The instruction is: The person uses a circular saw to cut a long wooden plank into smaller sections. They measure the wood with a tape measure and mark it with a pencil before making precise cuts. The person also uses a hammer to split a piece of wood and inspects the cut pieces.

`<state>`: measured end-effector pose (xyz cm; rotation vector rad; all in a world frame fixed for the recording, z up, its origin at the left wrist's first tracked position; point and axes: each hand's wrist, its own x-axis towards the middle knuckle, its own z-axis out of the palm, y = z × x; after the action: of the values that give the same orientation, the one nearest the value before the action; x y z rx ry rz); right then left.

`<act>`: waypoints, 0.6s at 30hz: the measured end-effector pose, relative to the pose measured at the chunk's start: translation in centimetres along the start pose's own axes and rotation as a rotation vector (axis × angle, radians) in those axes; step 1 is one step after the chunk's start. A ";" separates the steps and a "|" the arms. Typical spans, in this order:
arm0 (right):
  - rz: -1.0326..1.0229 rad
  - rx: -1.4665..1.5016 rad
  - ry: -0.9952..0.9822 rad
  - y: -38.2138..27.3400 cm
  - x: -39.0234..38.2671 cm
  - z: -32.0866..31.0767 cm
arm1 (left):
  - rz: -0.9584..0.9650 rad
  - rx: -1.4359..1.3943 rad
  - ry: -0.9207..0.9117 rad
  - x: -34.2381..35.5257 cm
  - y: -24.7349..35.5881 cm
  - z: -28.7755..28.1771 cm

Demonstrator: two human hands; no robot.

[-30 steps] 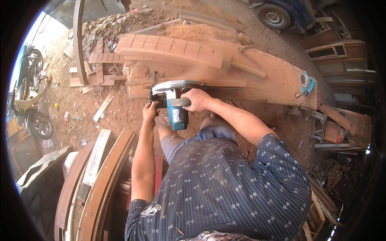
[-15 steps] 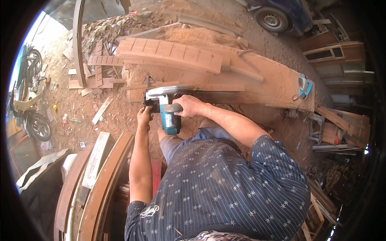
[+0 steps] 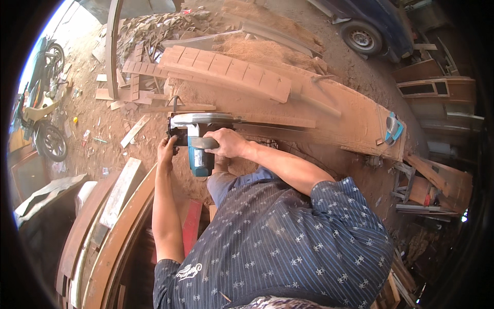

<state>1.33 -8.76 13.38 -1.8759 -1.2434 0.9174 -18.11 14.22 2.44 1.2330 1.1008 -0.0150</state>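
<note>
A teal and black circular saw (image 3: 199,156) with a silver blade guard lies across the near edge of a long wooden bench (image 3: 360,110). My right hand (image 3: 227,143) is wrapped round its rear handle. At the saw's left end, my left hand (image 3: 165,153) is closed on the front of its base, fingers partly hidden. A narrow wooden strip (image 3: 280,119) stretches to the right behind the saw, with a dark gap along its near side. The blade itself is hidden by the guard.
Boards with crosswise cuts (image 3: 226,72) lie on the bench. A teal power tool (image 3: 393,129) rests at its right end. An upright post (image 3: 112,56) stands left. Stacked planks (image 3: 118,216) are beside my left arm. Offcuts (image 3: 154,36) and sawdust (image 3: 262,50) lie beyond.
Both hands and the circular saw have moved left along the bench edge. More of the strip and the dark gap shows to the right of the saw.
</note>
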 end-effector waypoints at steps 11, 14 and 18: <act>0.040 0.080 0.203 1.6 -17.9 -26.6 | -0.154 -0.151 0.013 -7.8 -3.4 23.4; 0.161 0.610 0.169 3.5 -24.7 -35.4 | -0.130 -0.234 0.101 -5.7 -6.1 34.4; 0.365 0.562 0.363 8.2 -31.4 -42.4 | -0.174 -0.193 0.325 -3.4 -8.5 44.2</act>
<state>31.82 -47.70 33.55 -1.7195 -0.3739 0.9352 4.57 -24.10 -5.16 0.9841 1.4544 0.1611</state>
